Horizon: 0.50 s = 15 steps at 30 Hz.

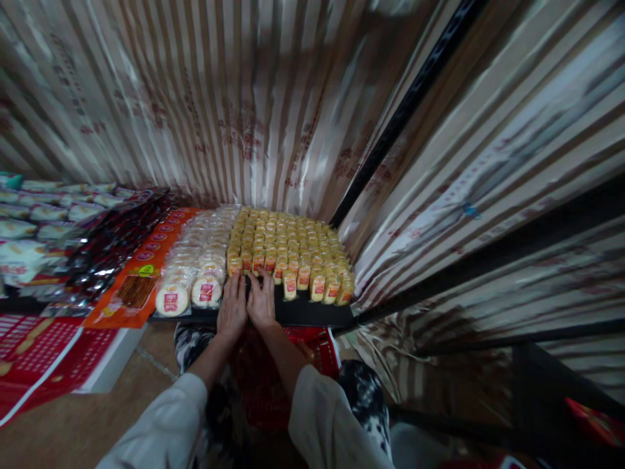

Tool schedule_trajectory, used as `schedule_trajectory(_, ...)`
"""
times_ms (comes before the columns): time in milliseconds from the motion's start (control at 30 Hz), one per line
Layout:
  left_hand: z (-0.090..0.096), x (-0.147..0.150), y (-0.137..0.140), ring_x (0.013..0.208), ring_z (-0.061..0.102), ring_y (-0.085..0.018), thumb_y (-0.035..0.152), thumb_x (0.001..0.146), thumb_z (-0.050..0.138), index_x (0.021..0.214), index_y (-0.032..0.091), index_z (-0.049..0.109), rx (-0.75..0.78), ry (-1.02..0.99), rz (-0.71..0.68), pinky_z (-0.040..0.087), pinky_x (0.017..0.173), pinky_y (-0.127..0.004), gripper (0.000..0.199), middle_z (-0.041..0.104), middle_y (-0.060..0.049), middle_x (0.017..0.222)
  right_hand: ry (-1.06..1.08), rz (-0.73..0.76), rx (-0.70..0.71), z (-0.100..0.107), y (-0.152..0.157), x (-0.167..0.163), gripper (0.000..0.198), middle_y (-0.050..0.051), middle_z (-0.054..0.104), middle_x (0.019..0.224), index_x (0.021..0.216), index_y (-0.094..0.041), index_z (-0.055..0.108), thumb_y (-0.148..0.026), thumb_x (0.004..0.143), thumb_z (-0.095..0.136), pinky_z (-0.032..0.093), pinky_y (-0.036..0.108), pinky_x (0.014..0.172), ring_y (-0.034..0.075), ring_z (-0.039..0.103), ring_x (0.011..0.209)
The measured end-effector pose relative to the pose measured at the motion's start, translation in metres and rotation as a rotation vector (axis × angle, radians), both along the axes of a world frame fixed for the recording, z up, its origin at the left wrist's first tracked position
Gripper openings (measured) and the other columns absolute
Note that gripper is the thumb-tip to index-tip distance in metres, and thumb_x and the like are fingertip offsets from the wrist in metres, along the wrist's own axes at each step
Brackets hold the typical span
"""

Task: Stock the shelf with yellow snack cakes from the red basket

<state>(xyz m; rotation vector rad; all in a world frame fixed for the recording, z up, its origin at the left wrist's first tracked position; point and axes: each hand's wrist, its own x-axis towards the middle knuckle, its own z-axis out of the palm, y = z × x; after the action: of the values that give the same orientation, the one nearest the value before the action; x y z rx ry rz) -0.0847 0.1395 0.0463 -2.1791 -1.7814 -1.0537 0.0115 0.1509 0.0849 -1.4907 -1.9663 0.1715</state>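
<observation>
Your left hand (233,307) and right hand (262,301) are side by side, fingers reaching to the front of the small yellow packets (293,247); I cannot tell whether either one grips a packet. Those packets stand in close rows on the black shelf (317,316). To their left are round white packets (206,291), then an orange bag (141,273). A striped sheet (273,98) hangs behind.

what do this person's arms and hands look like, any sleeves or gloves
The left hand and right hand are bare, with no gloves. Both arms wear loose, plain, pale greyish-white sleeves that end partway along the forearms, leaving the wrists uncovered.
</observation>
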Motion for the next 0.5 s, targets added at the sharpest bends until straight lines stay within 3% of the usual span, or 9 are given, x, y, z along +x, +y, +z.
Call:
schedule_trajectory(133,0.002,0.001,-0.004,0.133,0.031,-0.028,0.010,0.084,0.035,0.126,0.009,0.045,0.013,-0.026,-0.004,0.038,0.103,-0.050,0.043,0.040,-0.020,0.138,0.075,0.025,0.064,-0.002,-0.024,0.015,0.044,0.011,0.043,0.131,0.123,-0.020,0.056,-0.012,0.086,0.033,0.041,0.033,0.096,0.019,0.037,0.123)
schedule_trajectory(267,0.008,0.000,-0.008,0.127,0.038,-0.027,0.006,0.081,0.035,0.120,0.010,0.051,0.015,-0.034,-0.024,0.040,0.101,-0.045,0.042,0.047,-0.018,0.131,0.122,-0.106,0.085,-0.006,-0.045,0.044,0.043,0.012,0.041,0.131,0.120,-0.021,0.058,-0.013,0.088,0.032,0.043,0.035,0.092,0.020,0.038,0.121)
schedule_trajectory(500,0.017,0.017,-0.020,0.116,0.046,-0.024,0.005,0.078,0.038,0.113,0.015,0.057,-0.033,-0.164,-0.091,0.043,0.098,-0.045,0.041,0.053,-0.013,0.122,0.174,-0.265,0.118,-0.013,-0.043,0.082,0.039,0.014,0.042,0.131,0.121,-0.016,0.055,-0.019,0.089,0.033,0.040,0.041,0.096,0.022,0.039,0.120)
